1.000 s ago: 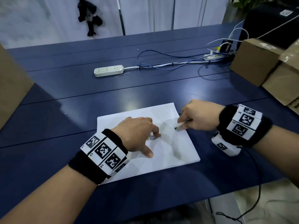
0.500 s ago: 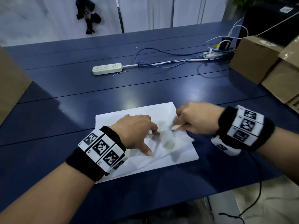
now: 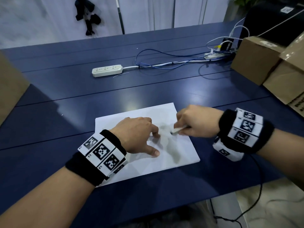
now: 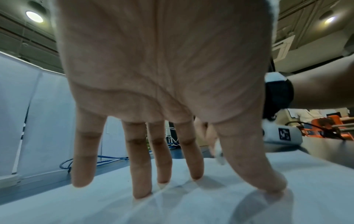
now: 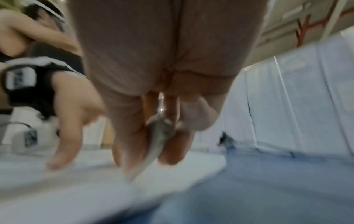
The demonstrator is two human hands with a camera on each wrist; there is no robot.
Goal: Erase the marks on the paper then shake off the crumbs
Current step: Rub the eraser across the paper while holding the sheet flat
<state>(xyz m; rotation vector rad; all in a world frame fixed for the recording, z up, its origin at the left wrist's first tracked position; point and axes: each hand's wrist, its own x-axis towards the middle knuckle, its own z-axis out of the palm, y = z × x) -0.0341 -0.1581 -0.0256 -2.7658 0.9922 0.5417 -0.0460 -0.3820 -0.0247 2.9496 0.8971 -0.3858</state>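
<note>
A white sheet of paper (image 3: 164, 114) lies on the blue table (image 3: 82, 96) in front of me. My left hand (image 3: 139, 135) presses it down with spread, straight fingertips (image 4: 141, 188). At the sheet's right edge my right hand (image 3: 195, 123) pinches a thin white eraser (image 3: 178, 129), whose dark tip touches the paper. Grey smears (image 3: 174, 151) show on the sheet between the two hands. The right wrist view is blurred; in it the eraser (image 5: 155, 145) sits between thumb and fingers above the paper (image 5: 76, 181).
A white power strip (image 3: 107, 70) and blue and white cables (image 3: 172, 63) lie further back. Cardboard boxes (image 3: 256, 61) stand at the right, another box (image 3: 9, 86) at the left. A black cord (image 3: 258, 186) hangs off the table's near edge.
The right hand rubbed the eraser leftward and came back a little. The paper buckled near its right edge half a second ago and lies flatter now. The left hand stays put.
</note>
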